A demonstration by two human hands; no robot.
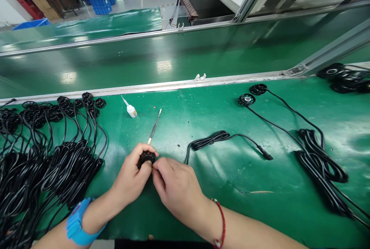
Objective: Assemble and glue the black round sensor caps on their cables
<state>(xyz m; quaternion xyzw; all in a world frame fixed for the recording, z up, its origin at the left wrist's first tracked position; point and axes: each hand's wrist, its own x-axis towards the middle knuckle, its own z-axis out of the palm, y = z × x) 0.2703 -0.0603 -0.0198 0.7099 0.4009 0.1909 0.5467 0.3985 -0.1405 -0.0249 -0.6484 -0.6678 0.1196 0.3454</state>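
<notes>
My left hand (131, 177) is closed around a small round black part (146, 157) low in the middle of the green bench. My right hand (173, 187) pinches the same part from the right with thumb and fingers pressed together. A black cable with a bundled coil (212, 139) runs from behind my right hand out to a plug (264, 152). A thin brush (154, 126) lies just beyond my hands. A small white glue bottle (131, 110) lies further back.
A large heap of black cables with round heads (49, 152) fills the left side. Two more round-headed cables (318, 152) lie on the right, others (343, 77) at the far right. A metal rail (173, 85) borders the green conveyor belt (144, 58) behind.
</notes>
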